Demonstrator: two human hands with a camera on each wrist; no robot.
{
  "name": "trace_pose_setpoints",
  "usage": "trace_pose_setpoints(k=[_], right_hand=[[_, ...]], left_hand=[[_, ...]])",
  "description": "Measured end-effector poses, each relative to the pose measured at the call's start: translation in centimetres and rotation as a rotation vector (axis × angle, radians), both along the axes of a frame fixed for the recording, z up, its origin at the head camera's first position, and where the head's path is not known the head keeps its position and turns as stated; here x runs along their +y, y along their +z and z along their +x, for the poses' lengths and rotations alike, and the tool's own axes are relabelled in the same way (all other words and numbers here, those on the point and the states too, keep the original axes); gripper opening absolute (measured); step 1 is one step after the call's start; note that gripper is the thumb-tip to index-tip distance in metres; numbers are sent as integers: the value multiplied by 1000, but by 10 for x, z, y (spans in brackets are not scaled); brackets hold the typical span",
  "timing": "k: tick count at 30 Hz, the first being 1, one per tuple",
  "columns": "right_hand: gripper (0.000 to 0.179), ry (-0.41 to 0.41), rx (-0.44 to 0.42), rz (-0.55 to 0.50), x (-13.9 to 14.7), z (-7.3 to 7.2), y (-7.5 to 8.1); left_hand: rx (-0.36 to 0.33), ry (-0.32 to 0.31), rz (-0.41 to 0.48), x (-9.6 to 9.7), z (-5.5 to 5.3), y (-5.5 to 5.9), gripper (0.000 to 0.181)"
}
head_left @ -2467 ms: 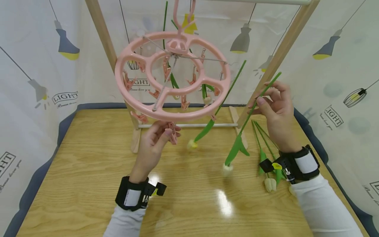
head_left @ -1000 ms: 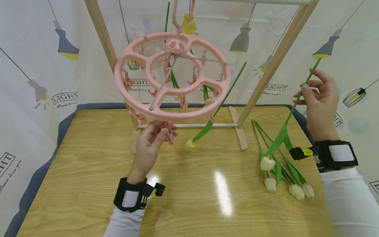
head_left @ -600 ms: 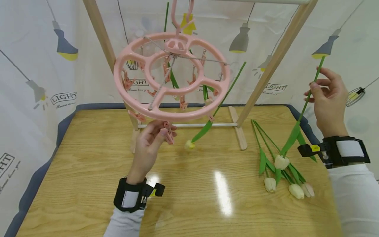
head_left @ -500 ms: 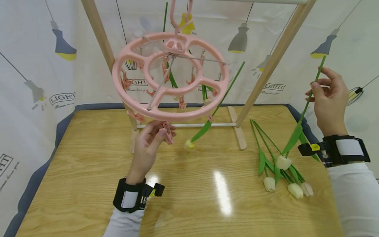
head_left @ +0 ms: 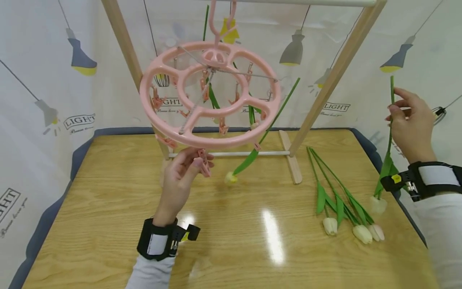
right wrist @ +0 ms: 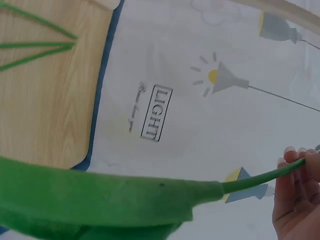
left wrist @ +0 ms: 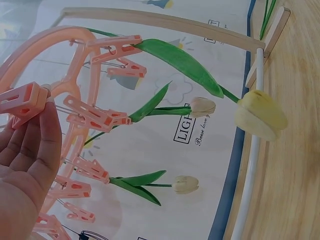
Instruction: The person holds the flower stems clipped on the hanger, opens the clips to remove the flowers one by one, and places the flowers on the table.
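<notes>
In the head view my left hand (head_left: 177, 180) pinches a pink clothespin (head_left: 204, 163) that hangs below the front rim of a round pink drying hanger (head_left: 216, 141). Far to the right, my right hand (head_left: 413, 124) holds an artificial tulip (head_left: 385, 170) by its green stem, with the pale blossom hanging down near the table's right edge. The left wrist view shows several other clothespins (left wrist: 90, 112), some gripping tulips upside down, among them a yellow-white tulip (left wrist: 260, 117) and two paler ones. Leaf and stem fill the lower right wrist view.
Several tulips (head_left: 339, 200) lie in a bunch on the right of the wooden table (head_left: 119, 224). A wooden rack (head_left: 328, 80) with white rods bears the hanger. Behind stands a white cloth (head_left: 119, 92) printed with lamps.
My right hand has carried the tulip rightward, from beside the hanger, across the bunch on the table, to the table's right edge. My left hand has stayed at the clothespin.
</notes>
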State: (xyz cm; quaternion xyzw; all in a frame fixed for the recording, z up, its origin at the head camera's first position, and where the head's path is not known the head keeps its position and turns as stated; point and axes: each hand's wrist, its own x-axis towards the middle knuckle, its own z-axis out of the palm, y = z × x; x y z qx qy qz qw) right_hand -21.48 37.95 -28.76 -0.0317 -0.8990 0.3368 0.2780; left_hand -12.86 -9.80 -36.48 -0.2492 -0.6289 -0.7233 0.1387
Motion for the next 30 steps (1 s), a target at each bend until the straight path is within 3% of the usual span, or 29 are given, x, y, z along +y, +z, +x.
trace_pose_setpoints(k=[7,12,22,30], right_hand=[[45,27,-73,134,12,-4,-12],[43,33,-63,190,18,-9,-28],[42,70,-137,303,18,-15,-64],[42,94,-176,288,18,-19,-93]], left_hand=[[-10,7,-6,-1,1,-1,33],[-8,9,-6,-1,1,1,31],[-4,19,-6,-3,1,2,29],[3,11,-2,-1,1,1,29]])
